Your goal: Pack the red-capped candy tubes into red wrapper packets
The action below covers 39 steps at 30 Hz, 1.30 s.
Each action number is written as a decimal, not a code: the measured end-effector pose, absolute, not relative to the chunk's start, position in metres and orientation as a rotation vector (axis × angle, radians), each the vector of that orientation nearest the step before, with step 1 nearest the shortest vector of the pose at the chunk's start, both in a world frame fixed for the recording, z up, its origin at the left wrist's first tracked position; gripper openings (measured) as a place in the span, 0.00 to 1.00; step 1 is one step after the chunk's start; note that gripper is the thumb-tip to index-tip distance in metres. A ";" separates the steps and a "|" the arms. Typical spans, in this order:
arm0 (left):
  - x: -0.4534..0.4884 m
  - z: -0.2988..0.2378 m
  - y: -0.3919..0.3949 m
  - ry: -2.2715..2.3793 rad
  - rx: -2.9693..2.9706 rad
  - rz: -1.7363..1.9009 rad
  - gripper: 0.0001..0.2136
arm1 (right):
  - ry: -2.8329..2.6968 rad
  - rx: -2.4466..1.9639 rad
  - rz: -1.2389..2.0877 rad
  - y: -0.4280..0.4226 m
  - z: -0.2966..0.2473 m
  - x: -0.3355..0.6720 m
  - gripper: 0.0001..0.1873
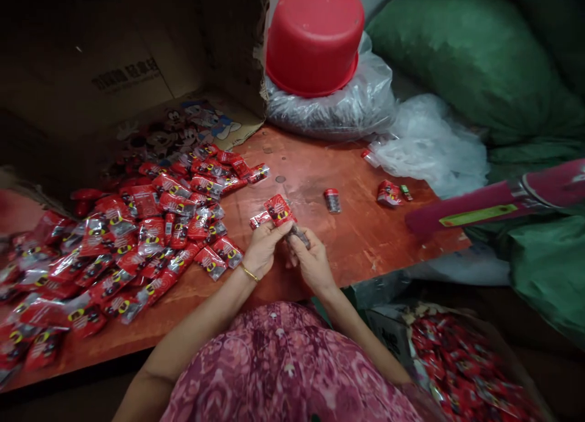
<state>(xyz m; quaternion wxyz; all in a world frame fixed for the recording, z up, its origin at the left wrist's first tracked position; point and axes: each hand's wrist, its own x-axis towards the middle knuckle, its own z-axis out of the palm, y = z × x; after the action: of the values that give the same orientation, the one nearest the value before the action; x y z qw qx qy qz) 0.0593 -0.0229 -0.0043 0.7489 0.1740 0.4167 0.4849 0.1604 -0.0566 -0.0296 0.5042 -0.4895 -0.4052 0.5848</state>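
Observation:
My left hand (265, 246) pinches a small red packet (278, 209) held up above the orange-brown table (347, 239). My right hand (311, 260) is closed close beside it, fingers curled on a small dark item (301, 235) that I cannot make out clearly. Both hands meet over the table's near edge, in front of my lap. A second red packet (259, 220) lies just left of the fingers.
Several red packets (137, 245) are heaped on the left. A small packet (333, 200) and another (388, 193) lie further back. An upturned red tub (314, 38) sits on a plastic bag. A box of packets (461, 367) stands lower right. Green sacks (479, 56) fill the right.

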 end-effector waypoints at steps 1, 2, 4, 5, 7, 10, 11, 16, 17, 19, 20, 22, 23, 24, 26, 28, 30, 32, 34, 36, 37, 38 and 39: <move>0.056 -0.004 -0.022 0.909 0.381 1.085 0.17 | -0.986 -1.173 1.422 -0.057 -0.027 0.161 0.18; 0.054 -0.003 -0.022 0.907 0.381 1.115 0.16 | -1.008 -1.178 1.411 -0.058 -0.024 0.162 0.18; 0.052 -0.003 -0.024 0.891 0.395 1.143 0.16 | -1.054 -1.218 1.350 -0.057 -0.018 0.167 0.18; 0.052 -0.003 -0.026 0.879 0.408 1.131 0.16 | -1.067 -1.244 1.324 -0.056 -0.016 0.168 0.17; 0.053 -0.003 -0.030 0.867 0.421 1.107 0.16 | -1.068 -1.287 1.307 -0.050 -0.015 0.169 0.17; 0.050 -0.003 -0.034 0.895 0.379 1.121 0.18 | -1.086 -1.312 1.308 -0.039 -0.019 0.158 0.17; 0.046 -0.002 -0.035 0.910 0.361 1.121 0.18 | -1.107 -1.308 1.293 -0.036 -0.021 0.153 0.18; -0.004 0.010 -0.039 1.113 0.412 1.148 0.18 | -1.296 -1.243 1.196 -0.028 -0.033 0.136 0.16; -0.019 0.014 -0.039 1.240 0.475 1.195 0.17 | -1.345 -1.249 1.163 -0.028 -0.036 0.139 0.15; -0.053 0.023 -0.037 1.743 0.693 1.214 0.15 | -1.447 -1.322 1.041 -0.027 -0.042 0.151 0.16; -0.069 0.028 -0.036 2.096 0.850 1.052 0.15 | -1.500 -1.387 0.957 -0.027 -0.045 0.159 0.16; -0.097 0.037 -0.032 2.558 1.138 0.690 0.12 | -1.595 -1.546 0.760 -0.025 -0.051 0.178 0.15; -0.107 0.042 -0.030 2.703 1.221 0.556 0.13 | -1.635 -1.614 0.658 -0.025 -0.054 0.187 0.15; -0.114 0.046 -0.029 2.814 1.256 0.482 0.18 | -1.671 -1.659 0.564 -0.023 -0.056 0.194 0.14; -0.117 0.053 -0.028 2.962 1.261 0.606 0.31 | -1.739 -1.674 0.408 -0.020 -0.059 0.203 0.14; -0.107 0.055 -0.028 2.978 1.344 1.008 0.36 | -1.817 -1.643 0.288 -0.016 -0.061 0.204 0.14; -0.085 0.048 -0.028 2.778 1.636 1.328 0.28 | -1.917 -1.613 0.197 -0.011 -0.062 0.199 0.15; -0.055 0.032 -0.024 2.423 2.029 1.249 0.19 | -2.008 -1.607 0.135 -0.005 -0.065 0.192 0.15; -0.023 0.011 -0.018 1.989 2.300 0.916 0.15 | -2.048 -1.617 0.106 -0.001 -0.069 0.187 0.14; 0.005 -0.010 -0.011 1.804 2.347 0.685 0.15 | -2.037 -1.620 0.103 0.001 -0.073 0.185 0.13; 0.015 -0.018 -0.008 1.740 2.346 0.593 0.16 | -2.027 -1.609 0.111 0.002 -0.074 0.185 0.12; 0.023 -0.025 -0.005 1.709 2.337 0.520 0.16 | -2.020 -1.591 0.124 0.002 -0.075 0.185 0.11; 0.028 -0.030 -0.003 1.685 2.332 0.456 0.16 | -2.018 -1.572 0.138 0.001 -0.076 0.185 0.10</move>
<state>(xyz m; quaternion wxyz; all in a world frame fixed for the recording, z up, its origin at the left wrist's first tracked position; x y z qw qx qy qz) 0.0279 -0.0026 -0.0295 0.1142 0.7954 0.5746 0.1555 0.1853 0.0013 -0.0761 0.2859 -0.5879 -0.7549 0.0515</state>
